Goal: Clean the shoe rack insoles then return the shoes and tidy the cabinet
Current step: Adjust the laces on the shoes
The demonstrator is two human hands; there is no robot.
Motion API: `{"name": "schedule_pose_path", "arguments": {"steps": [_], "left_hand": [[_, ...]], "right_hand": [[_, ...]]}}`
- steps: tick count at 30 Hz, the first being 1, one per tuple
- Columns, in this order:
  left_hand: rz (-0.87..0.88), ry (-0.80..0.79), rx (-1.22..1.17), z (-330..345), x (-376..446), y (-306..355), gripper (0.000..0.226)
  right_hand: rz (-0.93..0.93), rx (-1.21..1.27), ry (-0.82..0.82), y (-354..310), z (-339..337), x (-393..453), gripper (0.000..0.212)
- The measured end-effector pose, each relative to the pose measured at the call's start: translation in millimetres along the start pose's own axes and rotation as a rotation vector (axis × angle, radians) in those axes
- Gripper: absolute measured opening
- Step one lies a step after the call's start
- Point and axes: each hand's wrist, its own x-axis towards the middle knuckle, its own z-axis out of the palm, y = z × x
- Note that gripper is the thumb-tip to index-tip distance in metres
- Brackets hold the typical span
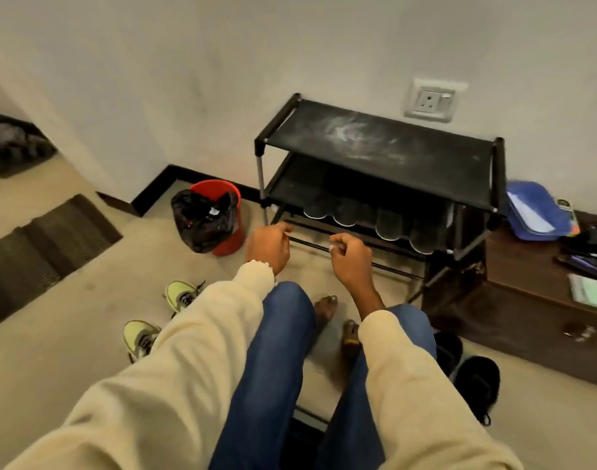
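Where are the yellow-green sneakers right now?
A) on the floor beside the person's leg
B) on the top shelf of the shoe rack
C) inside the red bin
A: the yellow-green sneakers lie on the floor, while the shoe rack top shelf holds only dust.
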Motion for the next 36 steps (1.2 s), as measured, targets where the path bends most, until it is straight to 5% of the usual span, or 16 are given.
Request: {"name": "schedule_pose_path", "arguments": {"steps": [11, 25, 31, 36], "left_hand": [[-0.377, 0.047, -0.061, 9, 7, -133, 0.030], [-0.835, -0.329, -0.051, 128, 8, -347, 0.028], [-1.336, -0.214, -0.397, 209, -17, -410, 0.056], [-1.391, 0.001, -0.973, 243, -14, -428, 0.058]], "right_hand": [[-0.086, -0.033, -0.428, -16, 109, 54, 0.019], [0.001, -0.237, -0.998, 54, 363, 84, 0.025], [0.085, -0.273, -1.163, 116, 452, 66, 0.039], [0.133, -0.257, -1.247, 130, 492, 53, 0.068]]}}
